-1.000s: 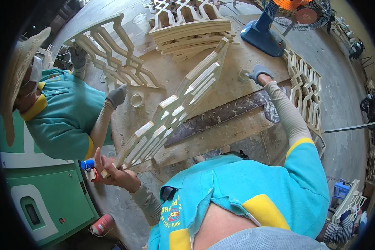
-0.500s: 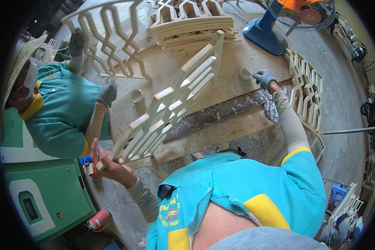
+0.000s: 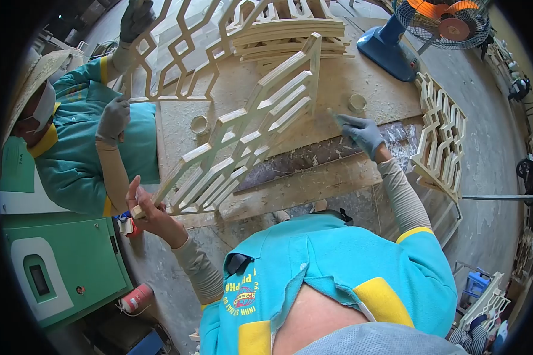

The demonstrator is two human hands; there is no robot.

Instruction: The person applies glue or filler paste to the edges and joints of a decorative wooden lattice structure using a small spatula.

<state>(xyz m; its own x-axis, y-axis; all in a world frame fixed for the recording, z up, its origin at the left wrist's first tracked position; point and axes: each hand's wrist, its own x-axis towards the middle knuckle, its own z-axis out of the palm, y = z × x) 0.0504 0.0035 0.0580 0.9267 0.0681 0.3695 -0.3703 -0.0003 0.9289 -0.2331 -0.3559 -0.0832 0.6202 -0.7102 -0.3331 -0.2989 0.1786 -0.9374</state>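
My bare left hand (image 3: 147, 210) grips the near corner of a pale wooden lattice panel (image 3: 249, 127), which stands tilted on its edge across the workbench (image 3: 314, 183). My gloved right hand (image 3: 361, 133) hovers over the bench beside the panel's far half and pinches a small stick or brush, its tip pointing at the panel. A small round cup (image 3: 357, 102) sits just beyond that hand.
A co-worker in a teal shirt (image 3: 71, 160) at the left lifts another lattice panel (image 3: 177, 53) with gloved hands. Stacked panels (image 3: 290, 29) lie at the back, more panels (image 3: 441, 136) lean at the right. A blue fan (image 3: 420, 35) stands behind. Second cup (image 3: 199, 125). Green machine (image 3: 59, 260) at lower left.
My right hand has drawn back from the cup toward the panel, carrying the small stick. The co-worker has raised their panel higher. My left hand keeps its grip, shifted slightly up.
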